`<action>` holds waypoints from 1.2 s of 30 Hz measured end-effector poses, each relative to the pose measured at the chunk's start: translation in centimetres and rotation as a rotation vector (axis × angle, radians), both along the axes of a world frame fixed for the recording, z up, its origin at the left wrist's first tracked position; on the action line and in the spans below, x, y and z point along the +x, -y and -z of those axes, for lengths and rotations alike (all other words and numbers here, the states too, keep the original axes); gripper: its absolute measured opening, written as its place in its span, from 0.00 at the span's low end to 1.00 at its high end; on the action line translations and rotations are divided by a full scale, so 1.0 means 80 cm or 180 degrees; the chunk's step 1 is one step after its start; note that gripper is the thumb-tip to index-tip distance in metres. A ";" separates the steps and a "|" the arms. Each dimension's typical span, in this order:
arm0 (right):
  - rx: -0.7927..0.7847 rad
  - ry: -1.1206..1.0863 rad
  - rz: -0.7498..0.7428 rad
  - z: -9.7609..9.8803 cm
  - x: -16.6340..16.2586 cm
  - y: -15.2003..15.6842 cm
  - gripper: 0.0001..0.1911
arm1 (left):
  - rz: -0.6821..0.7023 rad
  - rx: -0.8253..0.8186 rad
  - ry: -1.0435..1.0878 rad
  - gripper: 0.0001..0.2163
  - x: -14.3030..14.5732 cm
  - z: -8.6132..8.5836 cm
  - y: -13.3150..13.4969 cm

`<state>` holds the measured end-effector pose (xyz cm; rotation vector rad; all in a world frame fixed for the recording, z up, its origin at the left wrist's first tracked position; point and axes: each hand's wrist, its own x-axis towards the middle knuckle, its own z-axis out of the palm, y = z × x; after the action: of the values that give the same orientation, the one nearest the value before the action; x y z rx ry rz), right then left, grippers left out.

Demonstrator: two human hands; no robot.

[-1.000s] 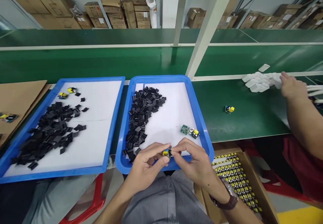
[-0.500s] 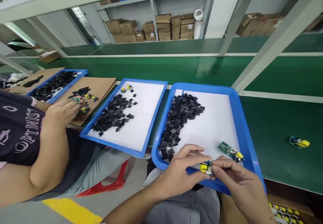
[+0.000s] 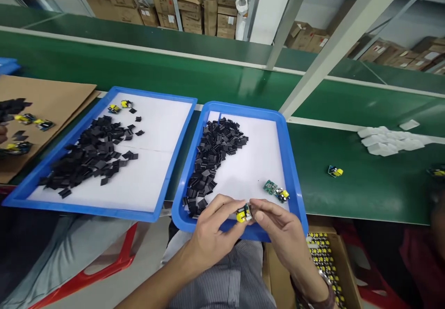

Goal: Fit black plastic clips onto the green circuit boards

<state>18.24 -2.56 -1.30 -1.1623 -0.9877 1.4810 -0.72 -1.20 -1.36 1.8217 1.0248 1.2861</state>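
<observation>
A small circuit board with a yellow transformer [image 3: 244,213] is held up over the near edge of the blue tray [image 3: 295,179]. My left hand [image 3: 219,225] pinches it from the left between thumb and fingers. On its other side, my right hand [image 3: 278,223] has thumb and fingertips closed at the board's right edge; whether a small piece is between them is hidden. Inside the tray, black square pieces [image 3: 222,142] are heaped along the left side. Another circuit board [image 3: 276,190], green with a yellow part, lies on the white liner beyond my right hand.
Left of my tray is a second blue tray [image 3: 175,149] with black pieces and two boards. On the green bench to the right are a lone board [image 3: 335,171] and white pieces [image 3: 389,139]. A carton of boards [image 3: 323,258] stands below. A metal post [image 3: 333,44] slants behind.
My view has swung to the right, bringing white pieces and another person's edge into sight. Both hands stay at the same board, which has turned slightly.
</observation>
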 end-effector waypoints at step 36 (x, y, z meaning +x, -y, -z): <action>0.1204 0.5444 0.1042 0.071 0.222 -0.114 0.23 | 0.0686 0.0671 -0.2912 0.28 0.038 -0.002 -0.082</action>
<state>35.97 6.57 -7.02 -2.0825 -1.8496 -0.3138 2.29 5.32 -1.17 2.6847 1.1024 0.3966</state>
